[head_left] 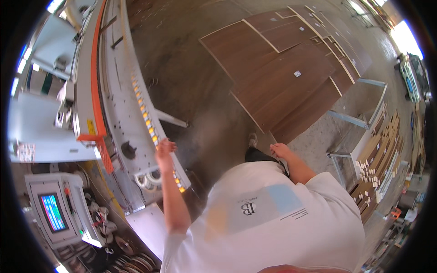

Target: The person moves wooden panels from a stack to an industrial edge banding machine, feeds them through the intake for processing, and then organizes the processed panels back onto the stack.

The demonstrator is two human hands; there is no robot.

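Observation:
My left hand (165,148) lies on the near end of a grey machine's roller rail (144,113), which is lined with small yellow and white rollers, and its fingers curl over the rail's edge. My right hand (279,149) is at the near corner of a large dark brown wood panel (282,82), fingers curled on its pale edge. The panel lies on top of a stack of similar brown boards. My white T-shirt fills the lower middle of the view, and one shoe (252,139) shows on the floor between my hands.
A long grey machine with an orange strip (96,82) runs up the left side. A control screen (53,212) stands at lower left. A metal frame (359,120) and a rack of narrow wood strips (380,159) stand on the right. Brown concrete floor (191,77) lies between machine and boards.

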